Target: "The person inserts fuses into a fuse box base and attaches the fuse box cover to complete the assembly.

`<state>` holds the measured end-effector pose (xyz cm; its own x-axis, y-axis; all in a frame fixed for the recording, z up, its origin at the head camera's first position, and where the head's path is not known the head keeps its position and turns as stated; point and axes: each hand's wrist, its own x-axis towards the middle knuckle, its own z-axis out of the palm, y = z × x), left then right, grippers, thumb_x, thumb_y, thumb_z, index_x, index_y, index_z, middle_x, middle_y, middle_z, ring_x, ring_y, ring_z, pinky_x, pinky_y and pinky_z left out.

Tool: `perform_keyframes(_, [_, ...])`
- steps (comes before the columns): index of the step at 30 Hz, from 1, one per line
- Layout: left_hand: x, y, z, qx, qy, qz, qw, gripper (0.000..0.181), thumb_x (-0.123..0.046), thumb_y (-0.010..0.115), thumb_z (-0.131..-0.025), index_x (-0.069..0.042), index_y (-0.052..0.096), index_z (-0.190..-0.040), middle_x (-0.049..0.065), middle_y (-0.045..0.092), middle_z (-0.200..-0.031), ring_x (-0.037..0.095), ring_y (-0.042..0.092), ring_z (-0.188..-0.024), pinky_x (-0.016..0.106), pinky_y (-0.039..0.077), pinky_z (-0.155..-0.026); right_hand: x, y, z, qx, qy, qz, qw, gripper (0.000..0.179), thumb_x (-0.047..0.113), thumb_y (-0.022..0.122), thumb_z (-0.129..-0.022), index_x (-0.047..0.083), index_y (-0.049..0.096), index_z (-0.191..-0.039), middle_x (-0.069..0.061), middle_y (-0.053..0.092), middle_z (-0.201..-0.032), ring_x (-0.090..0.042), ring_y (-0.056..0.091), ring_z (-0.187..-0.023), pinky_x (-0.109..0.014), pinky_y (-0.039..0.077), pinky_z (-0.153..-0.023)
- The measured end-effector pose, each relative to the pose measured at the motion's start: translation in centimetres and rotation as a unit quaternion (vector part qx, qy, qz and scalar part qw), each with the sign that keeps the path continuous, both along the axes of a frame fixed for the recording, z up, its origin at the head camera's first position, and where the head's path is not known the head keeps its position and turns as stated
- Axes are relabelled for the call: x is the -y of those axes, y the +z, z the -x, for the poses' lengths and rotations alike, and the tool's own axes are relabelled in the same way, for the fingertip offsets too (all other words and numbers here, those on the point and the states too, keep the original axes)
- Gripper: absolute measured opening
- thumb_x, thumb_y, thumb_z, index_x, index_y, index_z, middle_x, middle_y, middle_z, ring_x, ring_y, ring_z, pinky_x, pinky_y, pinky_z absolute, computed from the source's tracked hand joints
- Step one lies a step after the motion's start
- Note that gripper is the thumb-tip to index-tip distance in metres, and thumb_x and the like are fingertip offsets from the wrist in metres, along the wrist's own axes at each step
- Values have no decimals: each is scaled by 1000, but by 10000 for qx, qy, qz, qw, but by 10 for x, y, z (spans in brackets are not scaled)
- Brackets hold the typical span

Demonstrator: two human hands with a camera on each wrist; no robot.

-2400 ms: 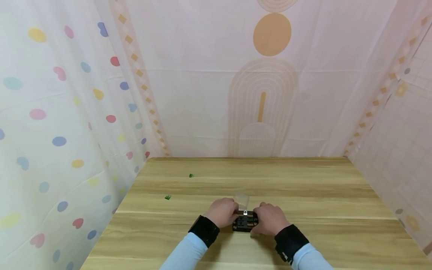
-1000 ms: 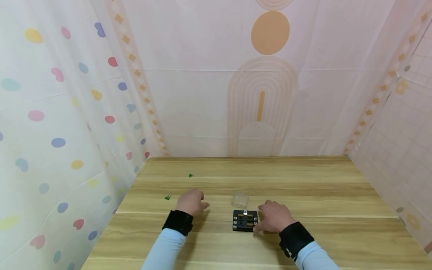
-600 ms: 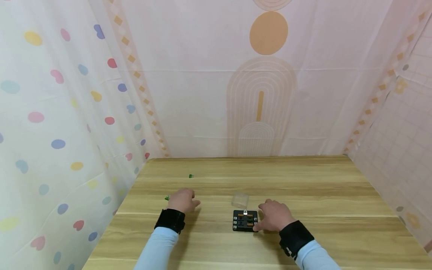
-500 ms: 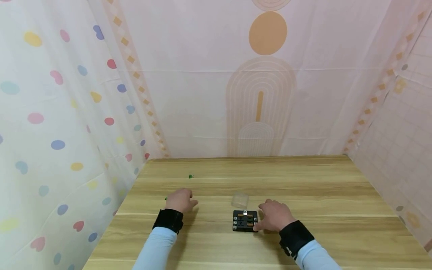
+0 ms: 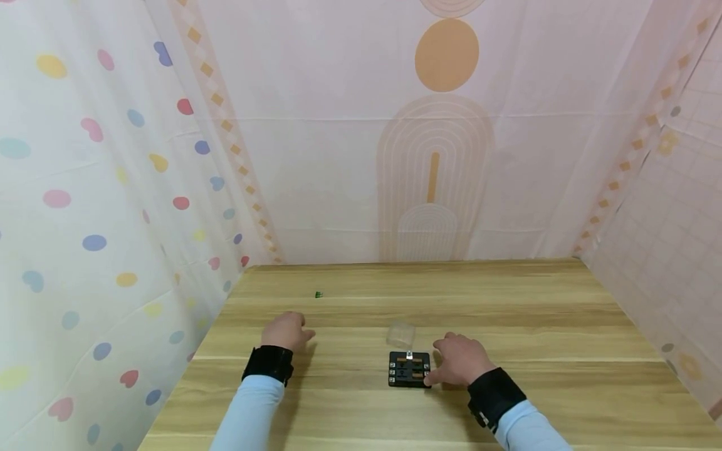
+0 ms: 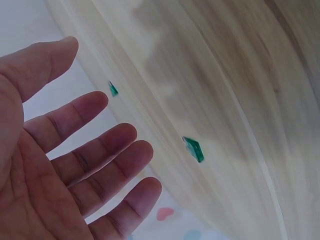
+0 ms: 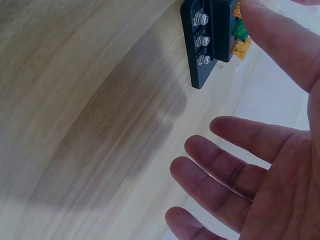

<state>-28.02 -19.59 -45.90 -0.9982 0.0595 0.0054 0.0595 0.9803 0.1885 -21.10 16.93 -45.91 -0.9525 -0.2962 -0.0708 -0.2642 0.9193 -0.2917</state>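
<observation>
Head view: the left hand [image 5: 284, 331] hangs over the left part of a pale brown wood-grain table [image 5: 519, 313], its fingers apart and clasping nothing. From the left wrist the spread fingers show plainly, with two small pieces of translucent green plastic lying on the wood beyond them. The larger-looking green piece [image 6: 194, 149] lies nearer that camera; the smaller-looking green piece [image 6: 113, 89] lies close to the table's edge. Only one of the two shows from the head, the far green piece [image 5: 318, 294], well apart from everything else on the table.

Near the middle of the table, toward the front, sits a flat, squarish black plastic block [image 5: 403, 374]. Its side carries a row of silver metal screws [image 7: 202, 41], and small translucent orange plastic pieces [image 7: 242, 48] stand in it with a green plastic piece [image 7: 240, 31] between them. The right hand [image 5: 464, 361] is at the block's right side, fingers spread, with the thumb at the near corner (whether it touches or merely overlaps, I cannot tell). Just behind the block rests a clear, frosted-looking plastic cover [image 5: 401, 334]. Each wrist wears a wide black strap [image 5: 269, 363] above a light blue sleeve [image 5: 248, 407].
</observation>
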Motion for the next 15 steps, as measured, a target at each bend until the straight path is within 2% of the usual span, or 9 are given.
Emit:
perform_keyframes(4, [9,-1,4,-12,71,23,10000,37,-30,75,-87,1,70,-106,15,69,-97,29,65,-82,45,54,-70,0,0,0,4,-2,-7,10000,70,46,88,-67,0,69,-116,-16,66,-108,-34,62,-96,-51,52,-78])
perform_keyframes(15, [27,2,8,171,557,-12,9983,41,-30,73,-87,2,68,-112,18,68,-103,31,64,-85,48,53,-71,-2,-3,2,25,-8,-64,10000,70,47,88,-67,1,69,-116,-16,65,-109,-35,62,-97,-52,51,-79])
